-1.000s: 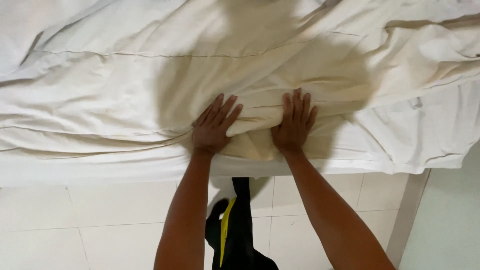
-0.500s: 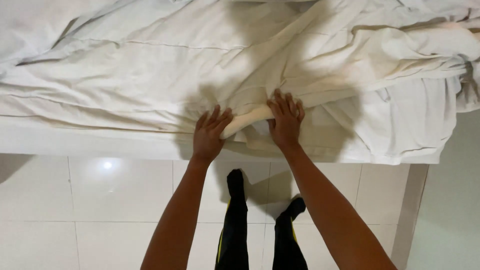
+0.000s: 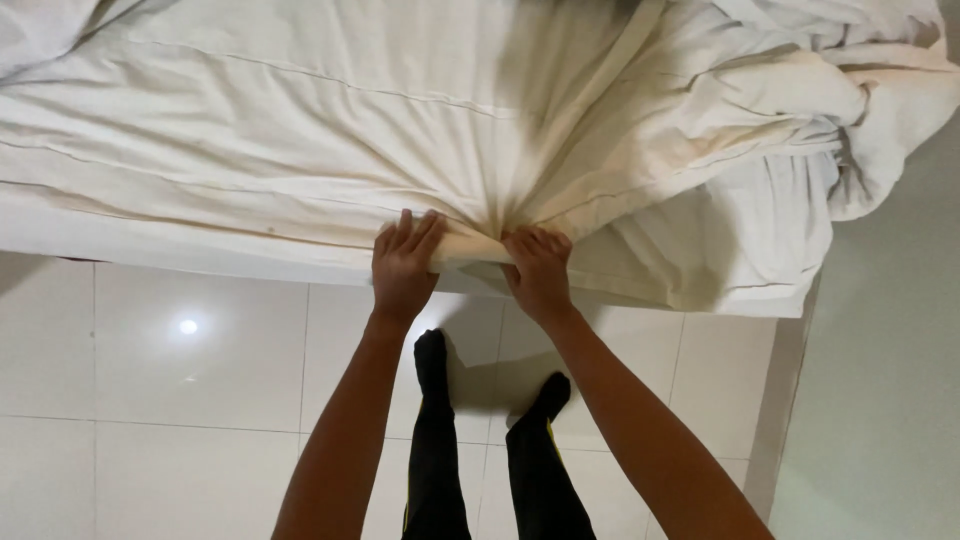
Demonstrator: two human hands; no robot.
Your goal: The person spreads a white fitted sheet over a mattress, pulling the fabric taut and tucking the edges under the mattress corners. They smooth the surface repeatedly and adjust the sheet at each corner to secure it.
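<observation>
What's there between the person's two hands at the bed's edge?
In the head view, a bunched fold of cream sheet runs between the left hand and right hand.

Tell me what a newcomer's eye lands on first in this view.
First, the two bare hands at the near edge of the bed: the left hand and right hand have a grip on a bunched fold of the cream sheet, with creases fanning out from it. Next, the crumpled white duvet heaped at the bed's right end. Below, the person's dark-trousered legs stand on glossy white floor tiles.
</observation>
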